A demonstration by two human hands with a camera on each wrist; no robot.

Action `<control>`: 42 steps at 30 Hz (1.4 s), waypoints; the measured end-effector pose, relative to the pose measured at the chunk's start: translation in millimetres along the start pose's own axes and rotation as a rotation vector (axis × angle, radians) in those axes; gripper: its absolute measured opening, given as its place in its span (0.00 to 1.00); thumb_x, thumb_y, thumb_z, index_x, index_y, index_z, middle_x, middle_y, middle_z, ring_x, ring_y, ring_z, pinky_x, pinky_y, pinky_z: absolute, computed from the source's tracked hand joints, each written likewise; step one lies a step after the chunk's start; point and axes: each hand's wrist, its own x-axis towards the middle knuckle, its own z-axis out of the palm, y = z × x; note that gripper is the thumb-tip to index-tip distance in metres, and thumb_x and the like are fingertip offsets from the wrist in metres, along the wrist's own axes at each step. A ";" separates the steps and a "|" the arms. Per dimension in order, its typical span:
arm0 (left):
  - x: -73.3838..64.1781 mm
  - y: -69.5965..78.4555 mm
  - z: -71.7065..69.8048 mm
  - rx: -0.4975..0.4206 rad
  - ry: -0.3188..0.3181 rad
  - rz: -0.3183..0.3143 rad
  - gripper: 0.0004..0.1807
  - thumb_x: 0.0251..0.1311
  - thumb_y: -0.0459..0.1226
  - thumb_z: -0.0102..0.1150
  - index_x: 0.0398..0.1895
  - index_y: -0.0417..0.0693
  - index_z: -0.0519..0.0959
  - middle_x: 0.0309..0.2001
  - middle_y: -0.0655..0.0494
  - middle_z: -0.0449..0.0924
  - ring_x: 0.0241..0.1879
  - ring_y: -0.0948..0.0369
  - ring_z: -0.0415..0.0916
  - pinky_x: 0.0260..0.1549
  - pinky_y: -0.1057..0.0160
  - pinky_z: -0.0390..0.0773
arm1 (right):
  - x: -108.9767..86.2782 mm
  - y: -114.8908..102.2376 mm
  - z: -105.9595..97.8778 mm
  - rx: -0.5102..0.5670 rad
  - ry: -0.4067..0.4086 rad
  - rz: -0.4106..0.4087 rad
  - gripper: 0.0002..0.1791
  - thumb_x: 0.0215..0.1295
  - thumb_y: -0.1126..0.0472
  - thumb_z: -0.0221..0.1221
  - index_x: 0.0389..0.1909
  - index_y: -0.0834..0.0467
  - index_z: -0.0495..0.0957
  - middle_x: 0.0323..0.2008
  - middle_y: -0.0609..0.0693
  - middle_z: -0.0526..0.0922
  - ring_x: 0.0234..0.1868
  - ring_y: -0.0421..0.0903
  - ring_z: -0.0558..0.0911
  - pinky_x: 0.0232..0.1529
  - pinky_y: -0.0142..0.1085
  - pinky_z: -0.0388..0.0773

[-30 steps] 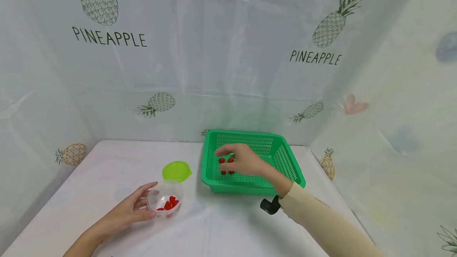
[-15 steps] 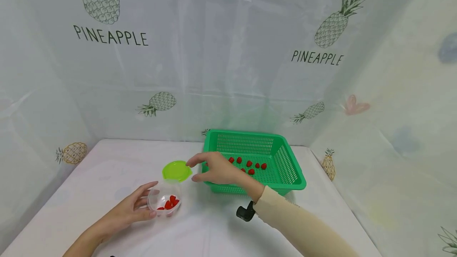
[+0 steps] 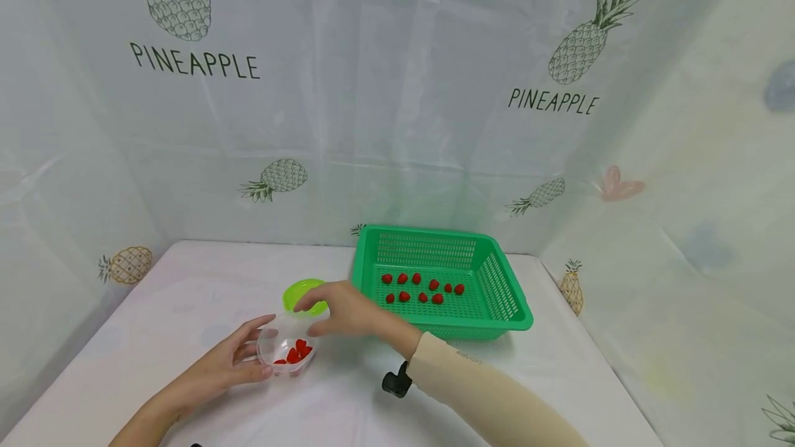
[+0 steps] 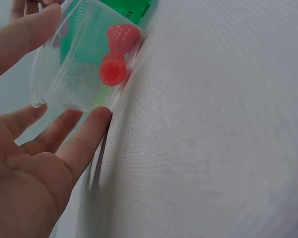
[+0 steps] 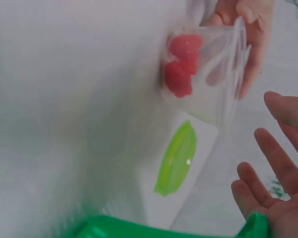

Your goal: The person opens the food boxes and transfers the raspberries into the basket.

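My left hand grips a clear plastic cup from its left side, thumb near the rim and fingers spread around the wall. Inside lie several red raspberries, gathered at the bottom. Over the cup's right side hovers my right hand, thumb and fingers apart; nothing shows between them in the right wrist view, where its fingers are loosely bent. Behind the cup is a lime-green lid, partly covered by the right hand in the head view.
A green slotted basket stands at the back right of the white-covered table, with several raspberries spread over its floor. A pineapple-printed curtain encloses the back and sides.
My right hand has moved left and toward me, from over the basket to the cup, uncovering the raspberries in the basket. The left hand and cup have stayed in place.
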 end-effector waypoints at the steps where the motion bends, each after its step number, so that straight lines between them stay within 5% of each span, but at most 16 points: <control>1: -0.3 0.2 -0.2 -0.003 -0.002 0.003 0.51 0.68 0.41 0.71 0.86 0.60 0.49 0.81 0.39 0.55 0.77 0.37 0.62 0.57 0.63 0.80 | 1.6 -0.4 2.5 -0.014 0.000 -0.002 0.20 0.67 0.60 0.73 0.59 0.52 0.86 0.56 0.40 0.88 0.58 0.34 0.81 0.58 0.26 0.77; 9: -2.4 1.1 -1.1 -0.034 -0.009 0.010 0.50 0.68 0.40 0.70 0.86 0.58 0.49 0.80 0.37 0.54 0.77 0.38 0.62 0.54 0.70 0.78 | 9.1 -8.4 17.5 -0.044 -0.043 0.001 0.19 0.66 0.63 0.72 0.57 0.53 0.87 0.53 0.44 0.90 0.56 0.40 0.84 0.54 0.27 0.75; 18: -1.8 -1.8 -0.9 -0.047 -0.001 0.006 0.50 0.68 0.39 0.71 0.86 0.58 0.50 0.80 0.37 0.52 0.77 0.39 0.63 0.53 0.71 0.78 | 13.2 -4.2 36.7 -0.012 -0.070 0.048 0.17 0.66 0.64 0.73 0.54 0.53 0.88 0.48 0.43 0.90 0.52 0.37 0.84 0.46 0.22 0.76; 42: 1.9 -0.8 0.0 -0.048 -0.005 0.017 0.50 0.68 0.40 0.71 0.86 0.59 0.50 0.79 0.37 0.55 0.77 0.38 0.62 0.55 0.72 0.77 | 26.4 -8.9 50.1 -0.042 -0.132 0.122 0.14 0.65 0.70 0.71 0.48 0.52 0.90 0.37 0.40 0.90 0.38 0.32 0.82 0.39 0.20 0.76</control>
